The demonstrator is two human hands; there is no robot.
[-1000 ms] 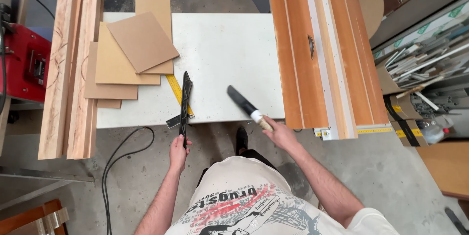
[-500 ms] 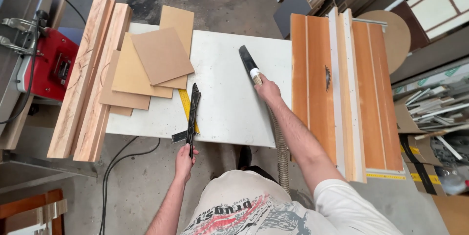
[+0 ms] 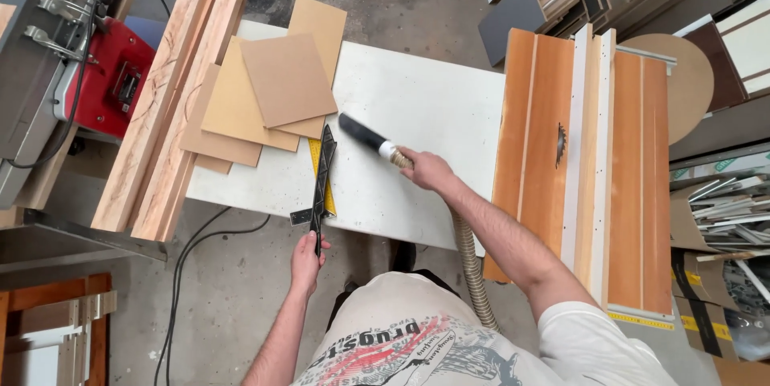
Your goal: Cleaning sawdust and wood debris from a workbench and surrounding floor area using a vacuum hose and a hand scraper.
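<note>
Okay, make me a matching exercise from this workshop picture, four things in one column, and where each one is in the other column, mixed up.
Things:
1. black nozzle
2. black square
3. thin boards
4. long planks

Places:
A. held by the left hand
B. along the white table's left edge
C. held by the right hand
D. stacked between the planks and the table's middle

Pairs: 1-C, 2-A, 3-D, 4-B
</note>
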